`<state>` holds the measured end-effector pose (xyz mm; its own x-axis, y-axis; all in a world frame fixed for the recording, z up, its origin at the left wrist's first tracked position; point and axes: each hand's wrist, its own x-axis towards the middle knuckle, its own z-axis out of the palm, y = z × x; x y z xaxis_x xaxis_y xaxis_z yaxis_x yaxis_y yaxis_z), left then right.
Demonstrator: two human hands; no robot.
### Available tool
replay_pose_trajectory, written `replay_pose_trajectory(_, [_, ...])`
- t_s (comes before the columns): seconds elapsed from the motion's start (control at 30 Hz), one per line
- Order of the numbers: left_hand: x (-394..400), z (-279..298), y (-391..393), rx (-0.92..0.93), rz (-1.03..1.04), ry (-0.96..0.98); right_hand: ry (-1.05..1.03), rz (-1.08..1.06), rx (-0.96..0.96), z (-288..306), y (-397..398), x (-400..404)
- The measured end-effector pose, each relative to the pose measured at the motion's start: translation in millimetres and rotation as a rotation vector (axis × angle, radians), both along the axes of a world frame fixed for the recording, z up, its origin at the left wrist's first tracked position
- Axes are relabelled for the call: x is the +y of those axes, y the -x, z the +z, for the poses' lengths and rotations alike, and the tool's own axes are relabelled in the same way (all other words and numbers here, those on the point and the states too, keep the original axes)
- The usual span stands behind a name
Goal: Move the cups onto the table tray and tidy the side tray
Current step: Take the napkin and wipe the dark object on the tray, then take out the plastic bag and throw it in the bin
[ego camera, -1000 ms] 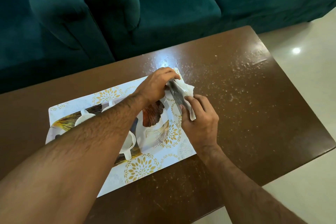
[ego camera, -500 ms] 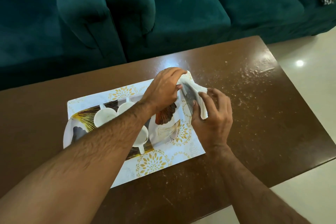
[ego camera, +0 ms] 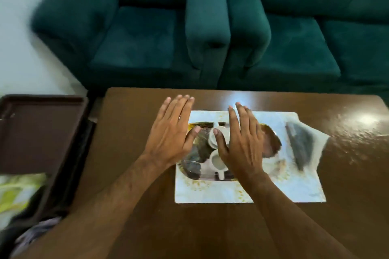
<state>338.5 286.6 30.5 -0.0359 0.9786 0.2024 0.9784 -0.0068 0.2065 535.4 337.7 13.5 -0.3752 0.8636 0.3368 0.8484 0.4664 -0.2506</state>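
Observation:
A white patterned tray (ego camera: 248, 193) lies on the brown table (ego camera: 210, 227). White cups (ego camera: 217, 161) stand on it, partly hidden by my hands. My left hand (ego camera: 170, 132) hovers open above the tray's left edge, fingers spread and empty. Over the tray's middle my right hand (ego camera: 242, 141) is also open and holds nothing. A crumpled white and grey cloth (ego camera: 303, 143) lies on the tray's right side. The dark brown side tray (ego camera: 35, 130) sits left of the table and looks bare where visible.
A green sofa (ego camera: 210, 27) runs along the far side of the table. Green-patterned fabric (ego camera: 16, 193) and dark clothing lie below the side tray at the lower left. White crumbs or specks dot the table's right part (ego camera: 353, 145).
Both hands have let go of the cloth, which now lies on the tray's right side. The view has swung left, bringing the side tray into sight. Both hands are now spread above the tray.

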Motion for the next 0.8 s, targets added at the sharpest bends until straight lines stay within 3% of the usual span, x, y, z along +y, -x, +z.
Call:
replay_pose_trajectory(0.2, [-107.5, 8.8, 130.9, 0.050, 0.237, 0.050, 0.036, 0.210, -0.022, 5.9, 135.4, -60.1])
replay_pose_trajectory(0.5, [-252.4, -3.9, 258.3, 0.093, 0.406, 0.094, 0.109, 0.521, -0.072, -8.8, 291.8, -161.6])
replay_pose_trajectory(0.63, [-304.2, -22.2, 290.9, 0.055, 0.410, 0.154, 0.149, 0.682, -0.085, -20.4, 333.5, -202.4])
replay_pose_trajectory(0.8, [-350.8, -45.6, 313.5, -0.022, 0.258, 0.163, 0.287, 0.974, -0.061, -32.2, 363.1, -233.8])
